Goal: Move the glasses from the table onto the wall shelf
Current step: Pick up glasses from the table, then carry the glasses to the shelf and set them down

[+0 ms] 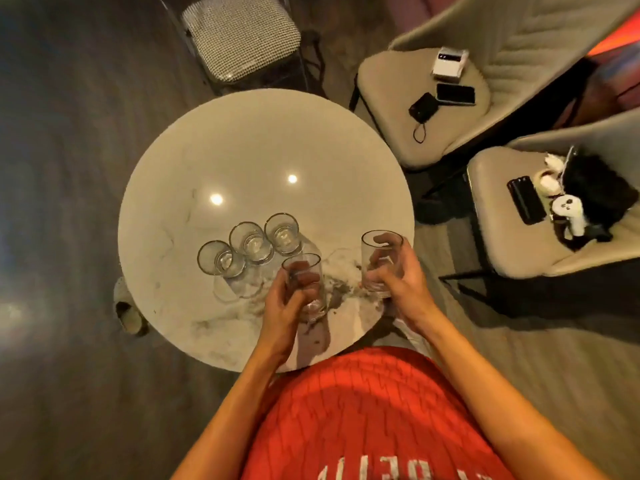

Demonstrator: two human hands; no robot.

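Observation:
On the round marble table [242,150] three clear glasses stand upright in a row: one at the left [218,258], one in the middle [250,241], one at the right [283,233]. My left hand [287,303] is wrapped around a fourth clear glass [308,289] just in front of that row. My right hand [398,275] grips a fifth clear glass [381,251] near the table's right edge. Both held glasses are upright. No wall shelf is in view.
Two beige chairs stand to the right; the upper chair [388,77] carries phones and a white box, the lower chair [498,237] a black bag and small items. A grey stool [242,36] stands behind the table. A slipper [130,317] lies on the floor at the left.

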